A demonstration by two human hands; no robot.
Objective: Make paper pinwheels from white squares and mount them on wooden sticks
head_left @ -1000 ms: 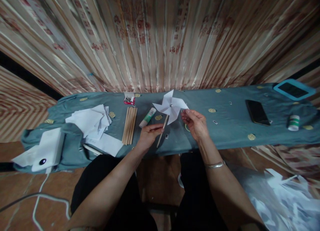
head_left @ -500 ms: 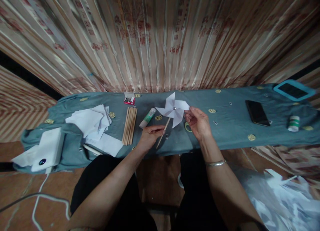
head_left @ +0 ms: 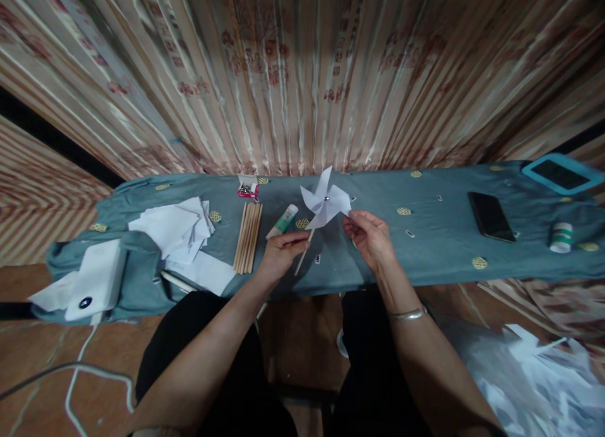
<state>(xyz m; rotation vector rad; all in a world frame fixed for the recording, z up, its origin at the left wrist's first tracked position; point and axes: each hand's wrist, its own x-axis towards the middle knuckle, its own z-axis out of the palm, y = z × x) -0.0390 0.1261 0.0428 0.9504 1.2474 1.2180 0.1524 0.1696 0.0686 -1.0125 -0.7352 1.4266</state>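
A white paper pinwheel (head_left: 334,203) with a silver pin at its centre is held above the cloth, its blades facing up. Its thin wooden stick (head_left: 301,260) slants down to the left, pinched between the thumb and fingers of my left hand (head_left: 280,251). My right hand (head_left: 372,238) has its thumb and fingers closed at the tip of the right-hand blade. Left of the pinwheel lies a green and white glue stick (head_left: 285,221), and beyond that a row of wooden sticks (head_left: 248,238). Behind these stands a small open red box (head_left: 247,188) of metal pins.
Paper sheets (head_left: 172,229) and a white device (head_left: 97,279) with a cable cover the left of the blue-green cloth (head_left: 439,235). On the right lie a black phone (head_left: 491,216), a green and white tube (head_left: 561,237) and a blue-framed tablet (head_left: 562,173). A bag of white paper pieces (head_left: 543,374) sits lower right.
The pinwheel's blades have turned and now point at different angles. My right hand has shifted slightly left and down with the blade tip. My left hand keeps its grip on the stick.
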